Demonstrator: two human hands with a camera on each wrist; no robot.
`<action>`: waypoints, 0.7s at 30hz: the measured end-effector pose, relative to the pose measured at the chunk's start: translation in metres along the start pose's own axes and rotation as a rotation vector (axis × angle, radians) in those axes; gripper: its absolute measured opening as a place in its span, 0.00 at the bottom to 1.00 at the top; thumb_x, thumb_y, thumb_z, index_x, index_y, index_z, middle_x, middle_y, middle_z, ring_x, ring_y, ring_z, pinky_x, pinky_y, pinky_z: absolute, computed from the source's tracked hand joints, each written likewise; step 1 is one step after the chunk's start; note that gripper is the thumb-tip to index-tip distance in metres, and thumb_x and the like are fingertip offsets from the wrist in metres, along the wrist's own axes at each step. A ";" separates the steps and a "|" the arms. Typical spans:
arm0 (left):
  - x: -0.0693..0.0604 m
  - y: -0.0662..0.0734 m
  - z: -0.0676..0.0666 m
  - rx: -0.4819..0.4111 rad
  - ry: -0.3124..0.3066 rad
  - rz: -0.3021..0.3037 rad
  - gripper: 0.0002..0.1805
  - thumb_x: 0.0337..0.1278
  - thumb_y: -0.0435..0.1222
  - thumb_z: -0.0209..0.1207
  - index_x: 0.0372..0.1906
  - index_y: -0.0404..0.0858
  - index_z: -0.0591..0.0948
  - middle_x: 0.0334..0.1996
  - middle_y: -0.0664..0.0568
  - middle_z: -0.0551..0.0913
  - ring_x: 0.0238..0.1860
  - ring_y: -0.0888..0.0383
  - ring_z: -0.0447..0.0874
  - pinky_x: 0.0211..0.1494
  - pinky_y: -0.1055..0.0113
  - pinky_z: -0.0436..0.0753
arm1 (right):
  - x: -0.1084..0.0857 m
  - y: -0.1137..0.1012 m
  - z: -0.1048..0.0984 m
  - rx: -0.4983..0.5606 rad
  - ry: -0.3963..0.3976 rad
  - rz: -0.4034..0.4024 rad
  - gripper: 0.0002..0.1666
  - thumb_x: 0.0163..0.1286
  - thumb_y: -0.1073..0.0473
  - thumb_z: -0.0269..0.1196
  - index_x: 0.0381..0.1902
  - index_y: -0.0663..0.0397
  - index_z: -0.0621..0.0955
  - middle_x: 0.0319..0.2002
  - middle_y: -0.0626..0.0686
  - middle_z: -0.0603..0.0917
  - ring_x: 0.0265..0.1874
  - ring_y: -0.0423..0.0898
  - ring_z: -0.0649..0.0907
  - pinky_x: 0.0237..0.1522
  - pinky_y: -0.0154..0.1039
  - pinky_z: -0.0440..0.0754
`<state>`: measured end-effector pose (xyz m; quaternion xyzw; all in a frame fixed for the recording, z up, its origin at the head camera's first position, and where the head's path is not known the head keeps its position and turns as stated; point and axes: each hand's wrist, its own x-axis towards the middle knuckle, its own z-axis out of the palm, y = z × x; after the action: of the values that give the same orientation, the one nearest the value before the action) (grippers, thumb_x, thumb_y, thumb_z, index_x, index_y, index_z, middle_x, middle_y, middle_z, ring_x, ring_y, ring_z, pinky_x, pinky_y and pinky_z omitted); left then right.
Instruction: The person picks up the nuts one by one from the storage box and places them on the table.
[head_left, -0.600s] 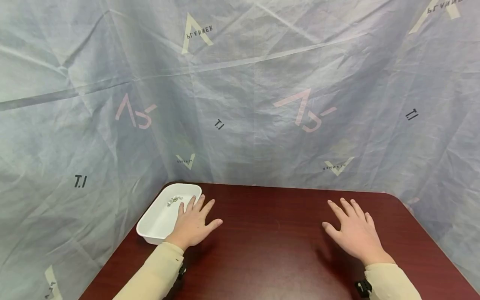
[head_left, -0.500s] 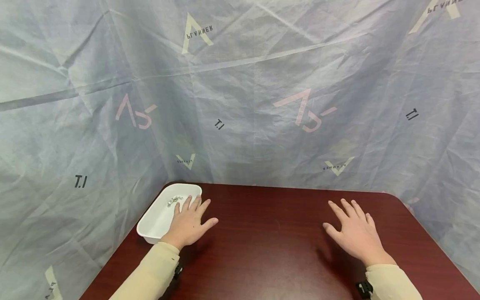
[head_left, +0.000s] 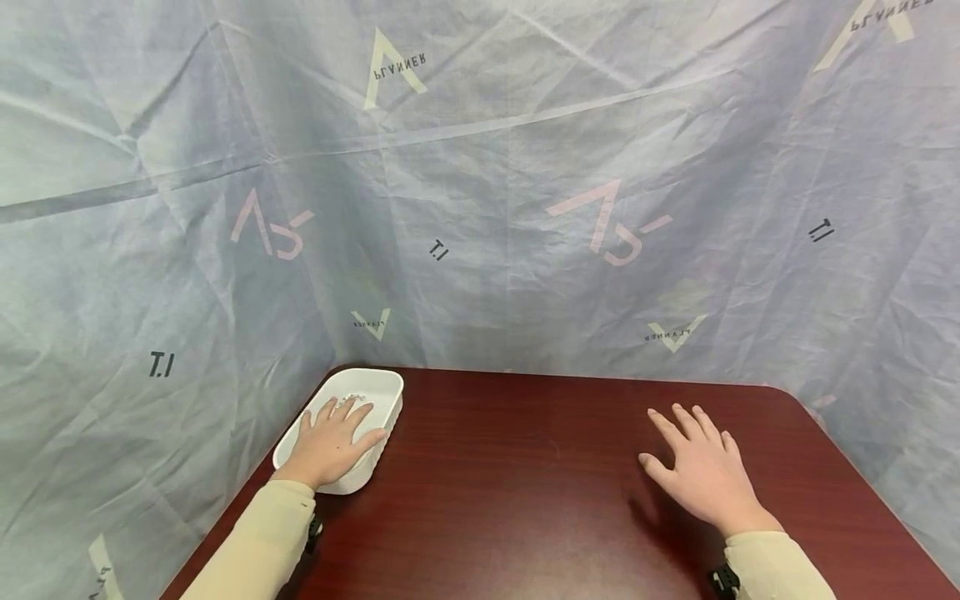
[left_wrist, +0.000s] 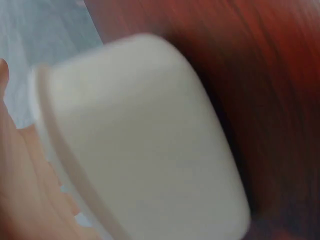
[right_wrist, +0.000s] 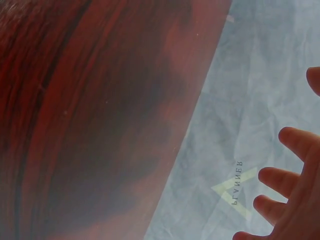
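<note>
Over the white basin at the table's left side, my left hand is spread with its fingers extended, holding nothing. Small clear shiny pieces lie inside toward the far end, partly hidden behind the fingers. The left wrist view shows the basin's outer wall close up, with part of the palm beyond its rim. Whether the hand touches the basin I cannot tell. On the right, my right hand hovers above the table with fingers spread and nothing in them.
The dark red wooden table stretches between the two hands. A grey printed cloth hangs behind it and along its left and right sides. Both arms wear pale sleeves with dark wrist devices.
My left hand has moved left, from the basin's right edge to over the basin. The right hand has shifted only slightly.
</note>
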<state>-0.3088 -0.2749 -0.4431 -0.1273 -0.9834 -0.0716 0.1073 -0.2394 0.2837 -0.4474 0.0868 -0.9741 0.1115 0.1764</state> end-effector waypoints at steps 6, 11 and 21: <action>0.004 -0.021 0.002 -0.017 -0.028 0.004 0.40 0.69 0.66 0.45 0.71 0.42 0.74 0.72 0.40 0.68 0.72 0.29 0.58 0.63 0.21 0.50 | -0.001 -0.001 0.001 0.002 -0.014 0.004 0.46 0.69 0.28 0.57 0.76 0.47 0.67 0.73 0.68 0.63 0.73 0.70 0.55 0.61 0.77 0.52; 0.012 -0.039 0.010 -0.031 -0.052 0.020 0.42 0.68 0.69 0.41 0.70 0.43 0.75 0.72 0.42 0.69 0.73 0.30 0.58 0.62 0.21 0.49 | 0.000 0.000 -0.001 0.003 -0.022 0.010 0.47 0.69 0.28 0.56 0.76 0.47 0.66 0.73 0.68 0.62 0.74 0.69 0.55 0.61 0.77 0.52; 0.018 -0.051 0.008 -0.045 -0.097 0.002 0.43 0.67 0.70 0.41 0.68 0.42 0.77 0.70 0.42 0.72 0.72 0.30 0.59 0.61 0.20 0.48 | -0.004 0.001 -0.002 -0.003 -0.010 0.013 0.46 0.69 0.30 0.59 0.76 0.46 0.67 0.73 0.67 0.64 0.73 0.69 0.56 0.60 0.76 0.53</action>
<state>-0.3405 -0.3177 -0.4530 -0.1342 -0.9855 -0.0872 0.0565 -0.2351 0.2859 -0.4473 0.0810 -0.9757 0.1108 0.1708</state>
